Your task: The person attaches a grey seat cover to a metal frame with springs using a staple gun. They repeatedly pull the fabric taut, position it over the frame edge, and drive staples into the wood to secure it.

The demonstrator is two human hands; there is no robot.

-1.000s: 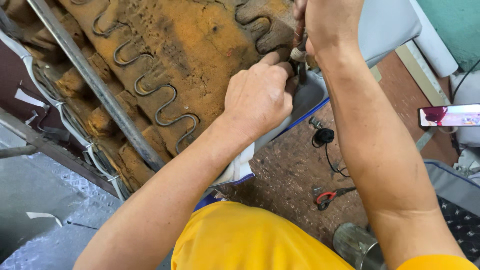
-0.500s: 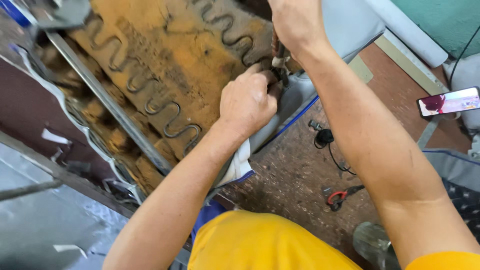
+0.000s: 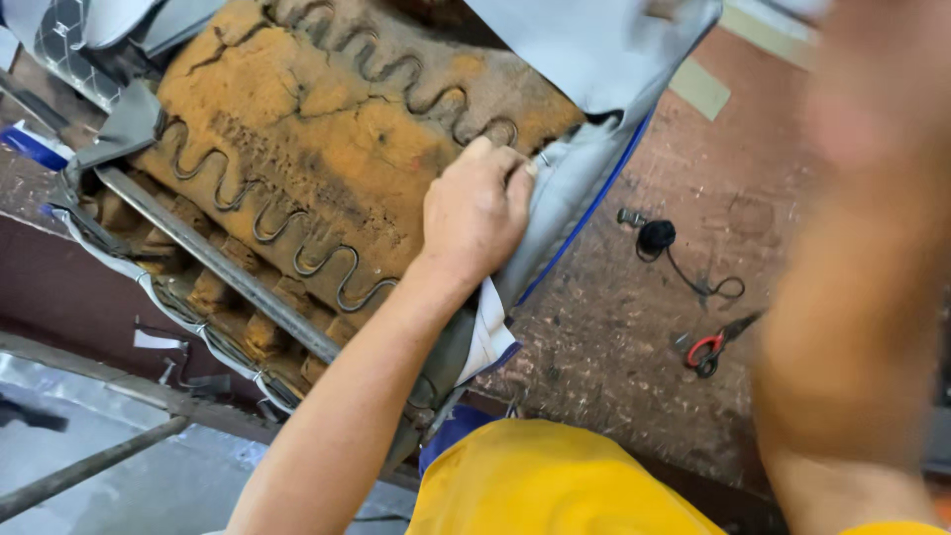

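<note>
An upturned seat cushion (image 3: 327,149) lies in front of me, showing orange-brown foam and zigzag wire springs (image 3: 297,248). My left hand (image 3: 475,213) is clenched on the edge of the grey cover (image 3: 575,168) with blue piping, pressing it against the cushion's rim. My right arm (image 3: 862,297) is a motion-blurred shape at the right, away from the cushion. Its hand is smeared near the top edge, so what it holds cannot be made out.
A metal bar (image 3: 228,267) crosses the seat frame at the left. On the brown floor (image 3: 634,376) lie red-handled scissors (image 3: 708,349) and a small black round object with a cord (image 3: 655,236). My yellow shirt (image 3: 555,481) fills the bottom.
My right hand, which held a small tool at the cushion's edge beside my left hand, has swung away to the right. My left hand keeps its grip on the cover edge.
</note>
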